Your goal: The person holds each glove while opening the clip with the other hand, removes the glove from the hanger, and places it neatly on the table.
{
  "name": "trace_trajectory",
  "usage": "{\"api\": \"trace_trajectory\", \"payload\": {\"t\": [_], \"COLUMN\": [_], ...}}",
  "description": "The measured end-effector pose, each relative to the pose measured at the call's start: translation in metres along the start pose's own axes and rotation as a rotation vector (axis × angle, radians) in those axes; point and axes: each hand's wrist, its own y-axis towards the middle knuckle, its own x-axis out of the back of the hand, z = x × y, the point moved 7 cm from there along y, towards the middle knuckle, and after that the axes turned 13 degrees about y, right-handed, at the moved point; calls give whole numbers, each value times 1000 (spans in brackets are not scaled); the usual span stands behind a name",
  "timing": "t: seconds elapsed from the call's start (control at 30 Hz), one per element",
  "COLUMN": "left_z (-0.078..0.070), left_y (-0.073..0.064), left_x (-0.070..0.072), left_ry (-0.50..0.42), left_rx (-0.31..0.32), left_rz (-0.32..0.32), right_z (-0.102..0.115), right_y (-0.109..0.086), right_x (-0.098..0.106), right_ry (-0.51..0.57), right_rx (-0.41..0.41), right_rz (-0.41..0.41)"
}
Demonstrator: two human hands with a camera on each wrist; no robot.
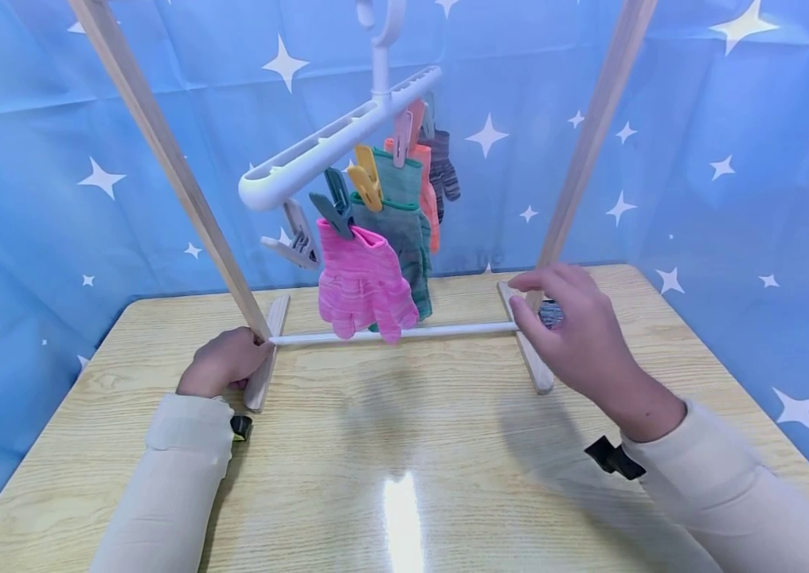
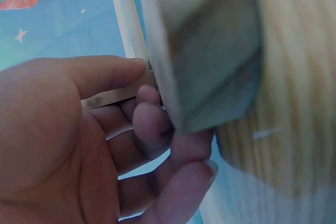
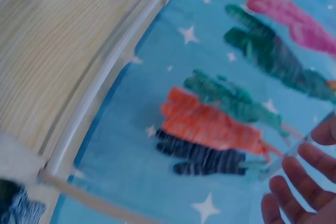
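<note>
My left hand (image 1: pixel 228 358) holds the lower left end of a wooden rack (image 1: pixel 266 366), its thumb and curled fingers against the wood in the left wrist view. Raised beside the right post (image 1: pixel 584 175), my right hand (image 1: pixel 580 338) has loosely bent fingers and holds nothing. Between the posts hangs a white clip hanger (image 1: pixel 326 151), slanting away from me. From its clothespins hang a pink glove (image 1: pixel 365 274), a green glove (image 1: pixel 415 251), another green glove (image 1: pixel 401 183), an orange glove (image 1: pixel 433 207) and a dark striped glove (image 1: pixel 442 171).
A white crossbar (image 1: pixel 447 330) joins the rack's feet low over the wooden table (image 1: pixel 347 493). Another dark striped piece of knit (image 1: pixel 552 313) lies partly hidden behind my right hand. One grey clothespin (image 1: pixel 297 239) hangs without a glove. Blue star-patterned cloth (image 1: pixel 25 199) surrounds the table.
</note>
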Motion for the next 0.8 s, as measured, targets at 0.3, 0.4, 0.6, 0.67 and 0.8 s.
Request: {"api": "trace_trajectory", "payload": {"t": [0.3, 0.4, 0.6, 0.67, 0.8], "left_z": [1, 4, 5, 5, 4], "left_y": [1, 2, 3, 3, 3], "left_x": [-2, -4, -4, -4, -3], "left_ry": [-1, -4, 0, -1, -7], "left_rx": [1, 8, -2, -5, -4], "left_rz": [-1, 5, -4, -4, -6], "right_z": [28, 36, 51, 56, 64], "right_y": [5, 7, 13, 16, 23], "right_x": [-18, -26, -38, -42, -51], "right_ry": [103, 138, 226, 260, 326], "right_rx": [3, -2, 26, 38, 33], "right_rz": [8, 21, -1, -10, -13]}}
